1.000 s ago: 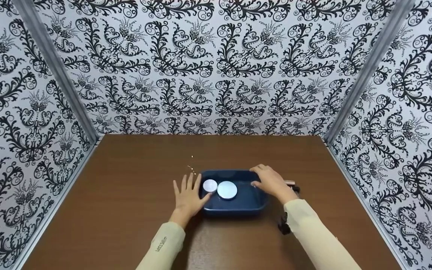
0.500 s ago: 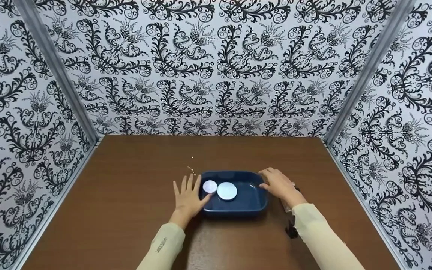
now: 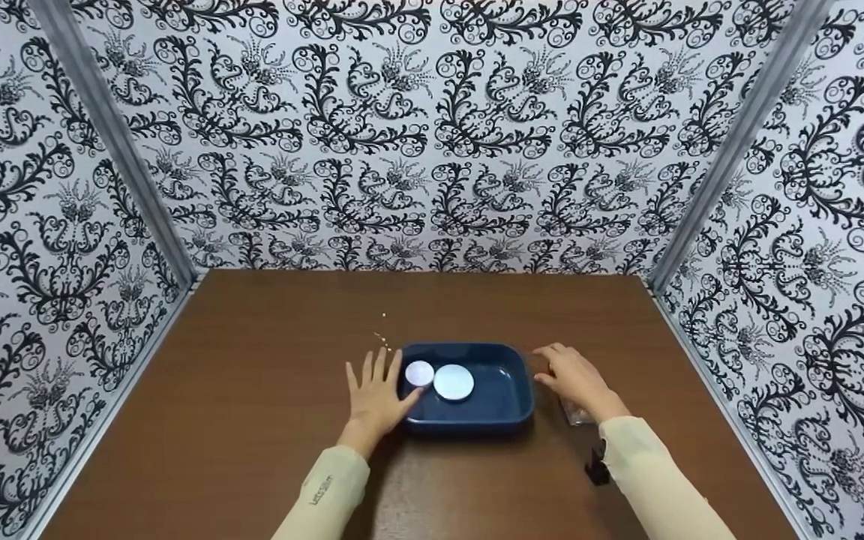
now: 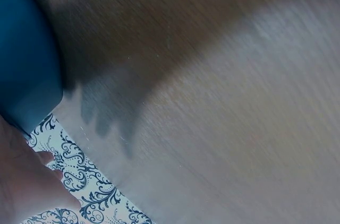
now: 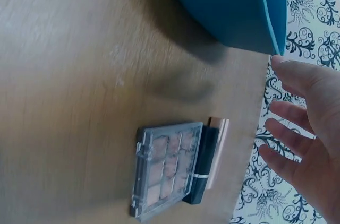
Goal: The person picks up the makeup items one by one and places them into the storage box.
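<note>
Find the blue tray (image 3: 496, 396) on the tabletop (image 3: 267, 360), between the splayed left hand (image 3: 377, 397), possibly touching, and the relaxed, empty right hand (image 3: 576, 381). Looks stiff, smooth, light; best held by both end walls.

Reads as a lab-style tabletop booth. Brown wood-grain tabletop (image 3: 267, 322), boxed in by back wall panel (image 3: 432, 135), left wall panel (image 3: 12, 217) and right wall panel (image 3: 837, 217), all in the same black-on-white damask scroll print. Grey metal posts (image 3: 113, 142) in both back corners, pale metal rails (image 3: 121, 397) along the tabletop's sides. Both wrist cams catch that print past the edge. Can't tell what building it's in.
</note>
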`<state>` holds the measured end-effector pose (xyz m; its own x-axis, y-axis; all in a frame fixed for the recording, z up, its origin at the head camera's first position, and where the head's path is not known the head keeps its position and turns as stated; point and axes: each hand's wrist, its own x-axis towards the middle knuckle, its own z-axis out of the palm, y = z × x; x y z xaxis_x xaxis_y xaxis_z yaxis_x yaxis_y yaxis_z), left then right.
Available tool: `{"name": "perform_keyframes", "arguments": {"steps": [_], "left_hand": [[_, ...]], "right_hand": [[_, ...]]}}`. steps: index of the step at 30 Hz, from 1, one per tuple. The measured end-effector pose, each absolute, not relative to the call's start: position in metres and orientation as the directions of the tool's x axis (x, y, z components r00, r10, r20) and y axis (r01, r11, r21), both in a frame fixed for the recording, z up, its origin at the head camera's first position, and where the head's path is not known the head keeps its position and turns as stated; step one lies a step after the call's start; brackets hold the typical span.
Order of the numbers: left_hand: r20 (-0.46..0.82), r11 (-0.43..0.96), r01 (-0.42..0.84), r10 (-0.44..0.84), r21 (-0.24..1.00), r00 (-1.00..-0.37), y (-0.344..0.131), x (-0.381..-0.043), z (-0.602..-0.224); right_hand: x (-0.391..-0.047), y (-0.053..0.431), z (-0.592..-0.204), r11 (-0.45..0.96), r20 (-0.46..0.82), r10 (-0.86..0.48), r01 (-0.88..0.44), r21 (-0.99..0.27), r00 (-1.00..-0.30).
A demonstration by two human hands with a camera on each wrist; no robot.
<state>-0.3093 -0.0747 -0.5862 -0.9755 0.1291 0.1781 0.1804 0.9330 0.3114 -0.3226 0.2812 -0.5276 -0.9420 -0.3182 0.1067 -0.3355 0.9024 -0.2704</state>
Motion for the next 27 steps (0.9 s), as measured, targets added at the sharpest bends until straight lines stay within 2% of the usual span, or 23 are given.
{"name": "perform_keyframes", "arguments": {"steps": [11,27], "left_hand": [[0.170,0.930,0.178,0.129,0.320,-0.977,-0.073,-0.306,-0.579],[0.174,0.925,0.180,0.128,0.333,-0.976,-0.074,-0.307,-0.580]], "right_hand": [[-0.320,0.297,-0.534,0.907,0.115,-0.313,-0.332,-0.258,-0.943],[-0.308,0.318,-0.545,0.904,0.091,-0.285,-0.299,-0.306,-0.954]]}}
